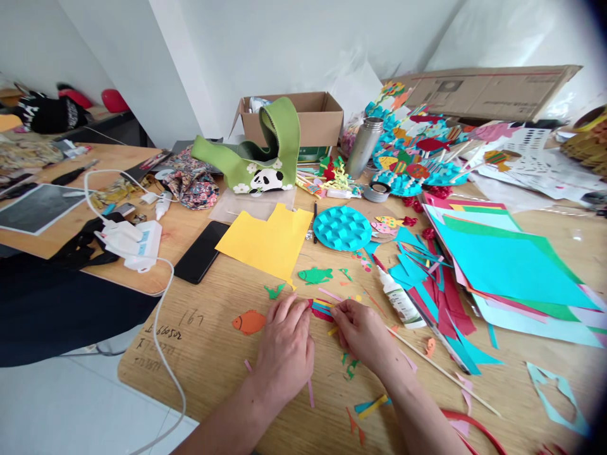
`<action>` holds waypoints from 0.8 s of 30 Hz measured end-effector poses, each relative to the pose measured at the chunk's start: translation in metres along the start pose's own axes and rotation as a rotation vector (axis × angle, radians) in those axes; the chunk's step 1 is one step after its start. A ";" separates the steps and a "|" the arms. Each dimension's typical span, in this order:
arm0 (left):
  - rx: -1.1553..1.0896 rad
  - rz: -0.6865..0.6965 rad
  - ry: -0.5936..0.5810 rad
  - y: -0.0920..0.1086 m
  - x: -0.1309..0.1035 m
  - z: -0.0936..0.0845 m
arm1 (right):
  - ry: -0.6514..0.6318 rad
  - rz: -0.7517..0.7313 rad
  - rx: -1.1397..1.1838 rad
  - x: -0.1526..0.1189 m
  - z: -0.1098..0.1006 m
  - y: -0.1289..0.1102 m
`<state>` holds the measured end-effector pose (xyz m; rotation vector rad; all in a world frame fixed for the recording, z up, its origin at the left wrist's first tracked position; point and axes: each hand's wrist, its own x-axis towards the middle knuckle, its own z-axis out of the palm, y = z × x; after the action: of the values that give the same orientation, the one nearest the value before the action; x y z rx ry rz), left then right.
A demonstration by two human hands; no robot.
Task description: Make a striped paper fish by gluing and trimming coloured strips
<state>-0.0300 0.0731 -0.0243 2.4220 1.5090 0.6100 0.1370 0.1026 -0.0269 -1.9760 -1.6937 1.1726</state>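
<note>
Between my two hands a small red paper fish with yellow, blue and pink strips (322, 308) lies on the wooden table. The fingers of my left hand (287, 341) are pressed together on its left end. My right hand (359, 330) pinches its right end between thumb and forefinger. An orange paper fish (249, 322) is left of my left hand, and a green paper fish (315, 275) lies just beyond. A white glue bottle (402, 299) rests on its side to the right of my right hand.
Yellow paper (270, 240), a black phone (202, 253) and a blue textured disc (342, 228) lie farther back. Coloured sheets (516, 259) and paper strips cover the right. A wooden stick (446, 373) lies beside my right forearm. A power strip (145, 246) with a cable sits left.
</note>
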 end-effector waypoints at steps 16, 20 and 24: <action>0.002 -0.029 -0.073 0.003 0.000 -0.002 | 0.034 -0.012 0.023 0.001 0.001 0.002; 0.000 -0.039 -0.085 0.004 0.000 -0.002 | 0.033 -0.017 0.034 0.002 0.002 0.004; -0.016 -0.036 -0.068 0.004 0.001 -0.001 | 0.017 -0.025 0.050 -0.001 0.000 0.001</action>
<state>-0.0274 0.0720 -0.0215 2.3731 1.5116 0.5249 0.1373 0.1017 -0.0274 -1.9243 -1.6597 1.1752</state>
